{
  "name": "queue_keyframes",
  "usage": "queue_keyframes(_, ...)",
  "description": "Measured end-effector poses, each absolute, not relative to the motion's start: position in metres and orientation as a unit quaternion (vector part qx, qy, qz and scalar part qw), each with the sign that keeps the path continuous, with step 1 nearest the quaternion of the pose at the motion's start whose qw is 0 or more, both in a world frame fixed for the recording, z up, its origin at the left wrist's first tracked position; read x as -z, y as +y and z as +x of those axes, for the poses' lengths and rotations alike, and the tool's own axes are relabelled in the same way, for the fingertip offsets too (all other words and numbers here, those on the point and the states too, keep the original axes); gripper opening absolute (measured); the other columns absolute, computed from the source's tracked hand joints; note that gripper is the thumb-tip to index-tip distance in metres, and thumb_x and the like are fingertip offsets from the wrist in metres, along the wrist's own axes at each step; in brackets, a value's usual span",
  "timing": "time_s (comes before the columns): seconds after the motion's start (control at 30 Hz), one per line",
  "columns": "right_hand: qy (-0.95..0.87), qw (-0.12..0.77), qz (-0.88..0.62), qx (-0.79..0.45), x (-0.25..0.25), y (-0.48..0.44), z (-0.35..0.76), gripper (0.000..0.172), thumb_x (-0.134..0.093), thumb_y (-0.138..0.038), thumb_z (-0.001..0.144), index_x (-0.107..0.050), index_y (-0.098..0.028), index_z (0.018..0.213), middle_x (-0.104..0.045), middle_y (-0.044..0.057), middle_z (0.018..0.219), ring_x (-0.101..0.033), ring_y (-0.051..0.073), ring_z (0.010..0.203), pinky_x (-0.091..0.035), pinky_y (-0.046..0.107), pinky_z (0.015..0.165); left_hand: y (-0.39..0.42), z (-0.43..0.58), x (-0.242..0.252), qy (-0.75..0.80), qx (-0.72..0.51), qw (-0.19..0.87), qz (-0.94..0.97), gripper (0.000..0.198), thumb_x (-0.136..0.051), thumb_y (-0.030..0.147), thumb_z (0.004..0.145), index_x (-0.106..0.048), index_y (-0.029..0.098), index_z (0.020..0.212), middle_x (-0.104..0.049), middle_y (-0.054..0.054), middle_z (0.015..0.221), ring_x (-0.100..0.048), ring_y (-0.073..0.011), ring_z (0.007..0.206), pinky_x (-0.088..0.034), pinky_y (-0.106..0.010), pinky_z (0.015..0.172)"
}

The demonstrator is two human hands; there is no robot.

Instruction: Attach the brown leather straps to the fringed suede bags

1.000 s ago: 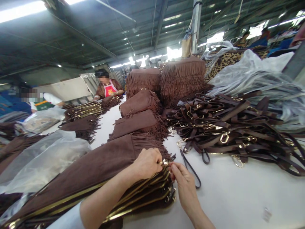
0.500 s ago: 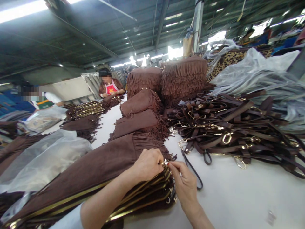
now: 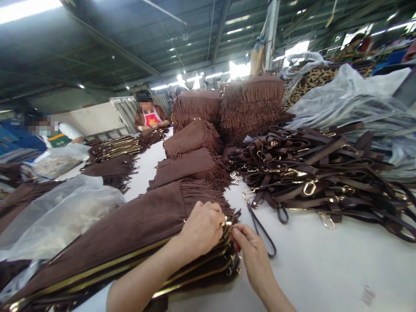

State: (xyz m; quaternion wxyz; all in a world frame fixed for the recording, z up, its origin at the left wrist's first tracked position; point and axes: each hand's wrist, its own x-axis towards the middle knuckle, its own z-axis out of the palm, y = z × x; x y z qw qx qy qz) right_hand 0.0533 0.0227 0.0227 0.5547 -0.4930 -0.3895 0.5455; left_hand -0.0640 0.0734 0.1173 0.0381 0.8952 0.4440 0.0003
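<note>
My left hand (image 3: 205, 223) is closed at the right end of the top brown fringed suede bag (image 3: 136, 216), pinching a small gold-coloured metal fitting (image 3: 226, 223) at its corner. Just right of that fitting is my right hand (image 3: 253, 253), with thumb and forefinger pressed together. Whatever may lie between those fingertips is too small to make out. Under the top bag lie several more, stacked with their gold zippers (image 3: 130, 258) facing me. A thin dark wrist strap (image 3: 264, 234) with a metal clip lies beyond my right hand.
A heap of dark brown straps with gold hardware (image 3: 318, 173) covers the table's right side. More fringed bags (image 3: 185, 167) and tall fringed stacks (image 3: 251, 104) stand ahead. Clear plastic (image 3: 74, 216) lies left. A co-worker in a red apron (image 3: 151, 118) and another person (image 3: 58, 136) sit farther back.
My right hand has shifted slightly down, and its fingertips have drawn back a little from the gold fitting. The left hand stays at the bag's corner.
</note>
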Motion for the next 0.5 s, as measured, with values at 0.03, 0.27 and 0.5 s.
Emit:
queue_keyframes(0.03,-0.359,0.554,-0.478,-0.579,-0.025,0.024,0.054,0.026,-0.057,-0.042,0.072,-0.056,-0.017,0.065,-0.047,-0.004,0.053,-0.038,0.009,0.050,-0.029,0.022,0.048,0.071,-0.064,-0.116,0.433,-0.001,0.016,0.901,0.014,-0.048,0.015,0.076,-0.059,0.017,0.067,-0.062,-0.001,0.083,-0.051,-0.0165,0.080,-0.031,-0.033,0.071)
queue_keyframes(0.27,-0.241,0.563,-0.405,-0.679,-0.033,0.026,0.055,0.025,-0.069,-0.037,0.062,-0.064,-0.013,0.068,-0.056,-0.002,0.055,-0.039,0.006,0.047,-0.026,0.020,0.046,0.062,-0.063,-0.111,0.394,0.008,-0.062,0.917,0.014,-0.050,0.020,0.082,-0.059,0.018,0.071,-0.058,-0.002,0.079,-0.047,-0.0180,0.077,-0.029,-0.035,0.069)
queue_keyframes(0.5,-0.203,0.569,-0.391,-0.694,-0.040,0.026,0.054,0.026,-0.071,-0.037,0.058,-0.062,-0.013,0.062,-0.053,-0.002,0.053,-0.038,0.006,0.047,-0.026,0.020,0.046,0.058,-0.065,-0.104,0.342,-0.021,-0.124,0.931,0.012,-0.051,0.019,0.083,-0.056,0.018,0.071,-0.054,-0.002,0.077,-0.043,-0.0187,0.075,-0.028,-0.034,0.069)
